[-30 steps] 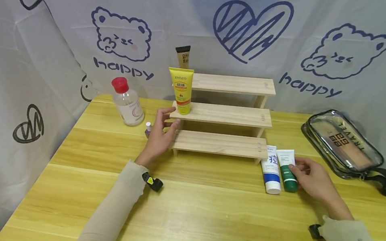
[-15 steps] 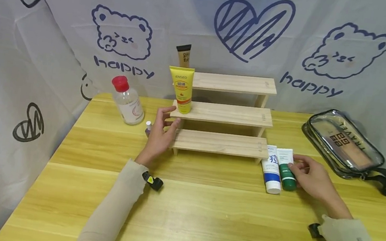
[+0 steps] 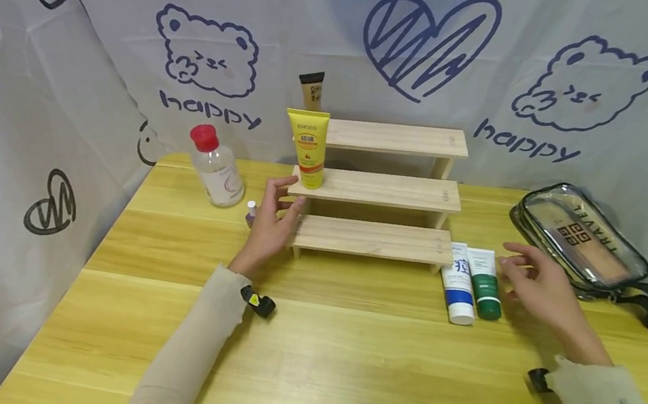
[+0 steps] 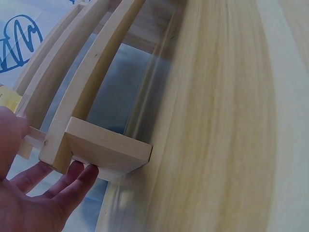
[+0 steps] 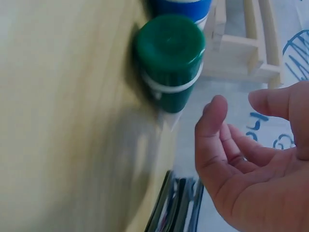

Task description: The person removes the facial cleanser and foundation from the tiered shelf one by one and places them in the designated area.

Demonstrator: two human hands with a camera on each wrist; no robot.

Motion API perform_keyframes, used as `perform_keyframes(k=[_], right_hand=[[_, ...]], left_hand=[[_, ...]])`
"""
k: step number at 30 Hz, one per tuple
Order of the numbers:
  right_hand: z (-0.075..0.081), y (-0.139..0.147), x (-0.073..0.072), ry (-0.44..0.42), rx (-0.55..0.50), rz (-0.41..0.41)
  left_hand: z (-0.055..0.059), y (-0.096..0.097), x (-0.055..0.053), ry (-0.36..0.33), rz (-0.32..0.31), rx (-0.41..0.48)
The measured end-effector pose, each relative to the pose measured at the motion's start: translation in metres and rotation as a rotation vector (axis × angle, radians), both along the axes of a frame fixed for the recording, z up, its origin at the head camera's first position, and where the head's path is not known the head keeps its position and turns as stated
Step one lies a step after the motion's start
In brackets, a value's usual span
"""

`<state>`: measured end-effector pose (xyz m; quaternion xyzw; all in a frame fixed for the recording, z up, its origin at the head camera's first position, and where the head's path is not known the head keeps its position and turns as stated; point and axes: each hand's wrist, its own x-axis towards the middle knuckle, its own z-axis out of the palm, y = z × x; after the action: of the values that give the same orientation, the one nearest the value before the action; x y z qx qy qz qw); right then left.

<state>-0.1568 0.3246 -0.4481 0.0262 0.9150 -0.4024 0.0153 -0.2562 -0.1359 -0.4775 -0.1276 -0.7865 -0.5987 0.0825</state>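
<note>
A three-tier wooden shelf rack [image 3: 375,236] stands on the table. My left hand [image 3: 271,226] rests against its left end, fingertips touching the side piece [image 4: 108,145] in the left wrist view. A yellow tube [image 3: 308,152] stands upright on the middle tier's left end, and a beige tube with a black end [image 3: 311,91] stands behind it. By the rack's right end, a white-and-blue tube [image 3: 459,288] and a white-and-green tube [image 3: 485,285] lie side by side. My right hand [image 3: 540,288] hovers just right of the green one, fingers loosely bent, holding nothing.
A clear bottle with a red cap [image 3: 217,171] stands at the back left. A small purple bottle with a white cap [image 3: 251,213] is partly hidden by my left hand. A transparent travel pouch [image 3: 583,243] lies behind my right hand, near the patterned cloth backdrop [image 3: 346,34].
My right hand has let go of the green tube and moved away to the right. The tube stays beside the blue one. My left hand keeps its place on the rack.
</note>
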Motion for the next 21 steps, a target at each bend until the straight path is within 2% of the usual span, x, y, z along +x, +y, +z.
perform_keyframes(k=[5,13,21], right_hand=[[0.011,-0.017,-0.004,0.037,-0.012,0.016],[0.026,-0.035,-0.012,0.174,-0.045,0.11],[0.042,-0.06,-0.021,0.251,-0.131,0.177]], left_hand=[[0.0,-0.002,0.0,0.007,0.002,0.003],[0.0,-0.001,0.002,-0.022,0.008,0.027],[0.0,-0.001,0.0,-0.015,-0.006,0.027]])
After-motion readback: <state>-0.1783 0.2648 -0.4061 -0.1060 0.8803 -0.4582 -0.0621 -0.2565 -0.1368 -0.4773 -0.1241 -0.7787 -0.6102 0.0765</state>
